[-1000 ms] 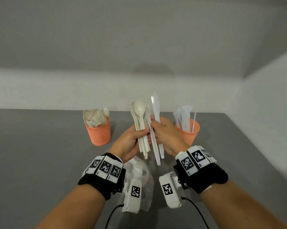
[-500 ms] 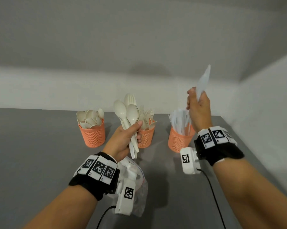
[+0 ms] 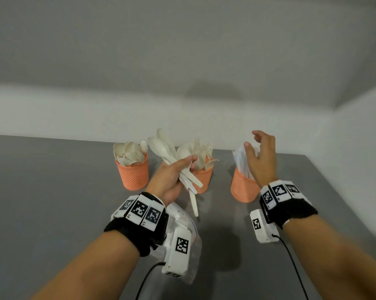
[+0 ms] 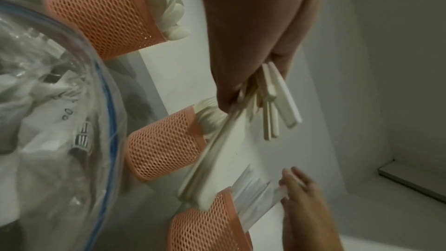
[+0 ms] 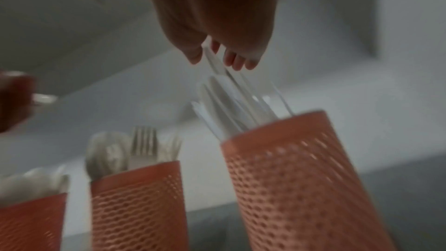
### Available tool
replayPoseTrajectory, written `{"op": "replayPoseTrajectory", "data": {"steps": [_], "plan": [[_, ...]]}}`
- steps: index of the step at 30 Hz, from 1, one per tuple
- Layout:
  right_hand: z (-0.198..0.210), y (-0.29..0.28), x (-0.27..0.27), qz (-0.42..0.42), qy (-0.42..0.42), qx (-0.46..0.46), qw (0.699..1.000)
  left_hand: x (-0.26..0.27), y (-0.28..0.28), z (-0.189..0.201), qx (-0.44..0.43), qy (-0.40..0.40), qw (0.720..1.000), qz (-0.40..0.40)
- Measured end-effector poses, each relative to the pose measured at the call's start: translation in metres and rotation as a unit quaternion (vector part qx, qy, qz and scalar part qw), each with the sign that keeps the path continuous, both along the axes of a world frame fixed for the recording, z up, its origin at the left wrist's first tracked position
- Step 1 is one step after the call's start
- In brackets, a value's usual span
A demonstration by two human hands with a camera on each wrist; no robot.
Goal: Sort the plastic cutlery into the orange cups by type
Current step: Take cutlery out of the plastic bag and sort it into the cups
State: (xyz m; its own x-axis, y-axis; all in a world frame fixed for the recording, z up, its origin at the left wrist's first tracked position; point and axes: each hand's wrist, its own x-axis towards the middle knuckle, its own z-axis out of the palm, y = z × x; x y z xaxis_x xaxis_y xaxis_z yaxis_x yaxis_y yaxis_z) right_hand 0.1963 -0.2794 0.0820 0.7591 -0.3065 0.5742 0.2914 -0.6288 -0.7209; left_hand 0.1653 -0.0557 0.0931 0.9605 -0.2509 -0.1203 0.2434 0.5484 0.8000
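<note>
Three orange mesh cups stand in a row on the grey table (image 3: 53,191): the spoon cup (image 3: 132,173), the fork cup (image 3: 202,177) and the knife cup (image 3: 243,188). My left hand (image 3: 176,169) grips a bundle of cream cutlery (image 3: 172,152) in front of the fork cup, with the handles hanging down (image 4: 272,106). My right hand (image 3: 253,141) hovers over the knife cup (image 5: 301,178) with its fingers spread and relaxed. A clear knife (image 5: 217,64) stands in that cup, its top between my loose thumb and fingers.
A clear zip bag (image 3: 183,232) with white contents lies on the table under my left wrist. Walls close the table off at the back and on the right. Bare grey surface stretches to the left and front.
My right hand came down from above the knife cup and its fingers loosened around the clear knife, which now stands in the cup. My left hand tilted its bundle leftward.
</note>
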Motion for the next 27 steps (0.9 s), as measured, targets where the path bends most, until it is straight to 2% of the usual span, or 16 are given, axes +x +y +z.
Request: {"op": "replayPoseTrajectory", "data": {"steps": [2,4,6,7,9,12,19,21,25,27], "plan": [[0.01,0.023,-0.016,0.045,-0.054,-0.048,0.996,0.001,-0.001,-0.003,0.013,0.001,1.0,0.024],[0.02,0.05,-0.035,0.143,-0.056,-0.074,0.985,0.005,-0.002,-0.005,0.02,0.002,0.998,0.061],[0.025,0.074,-0.052,0.256,0.022,-0.095,0.962,0.006,-0.004,-0.005,0.008,-0.007,0.997,0.076],[0.025,0.084,-0.059,0.287,0.071,-0.135,0.946,0.004,-0.005,-0.005,0.003,-0.013,0.997,0.074],[0.019,0.102,-0.07,0.288,0.125,-0.202,0.927,-0.002,0.003,-0.005,-0.005,-0.015,0.997,0.069],[0.013,0.1,-0.071,0.263,0.141,-0.215,0.93,-0.001,0.007,-0.005,-0.018,-0.001,0.996,0.091],[0.011,0.063,-0.079,0.238,0.235,-0.269,0.903,0.017,0.021,-0.004,0.023,0.061,0.985,0.163],[0.009,0.066,-0.079,0.247,0.265,-0.259,0.895,0.015,0.017,-0.007,0.022,0.056,0.984,0.17],[0.005,0.088,-0.079,0.254,0.252,-0.216,0.908,0.011,0.004,-0.005,0.022,0.008,0.991,0.133],[0.002,0.084,-0.08,0.251,0.267,-0.218,0.904,0.015,0.005,-0.004,0.026,0.003,0.99,0.14]]}}
